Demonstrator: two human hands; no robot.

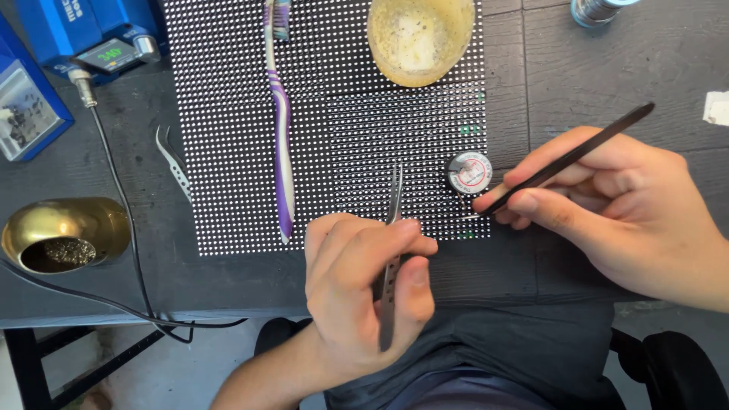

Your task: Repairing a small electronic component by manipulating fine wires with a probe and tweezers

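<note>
Middle of the tweezers [392,250] behind left-hand fingers [364,243]; spool [600,9] cut by the top edge.

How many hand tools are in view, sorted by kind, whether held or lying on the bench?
Tweezers: 2, one in the left hand at, one curved pair lying left of the dotted panel
Thin black tool: 1, in the right hand at
Toothbrush: 1, purple and white
Total: 4

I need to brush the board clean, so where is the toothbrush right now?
In the head view, the purple and white toothbrush lies lengthwise on the left part of the dotted LED panel, left of the tweezers held by the left hand.
</note>
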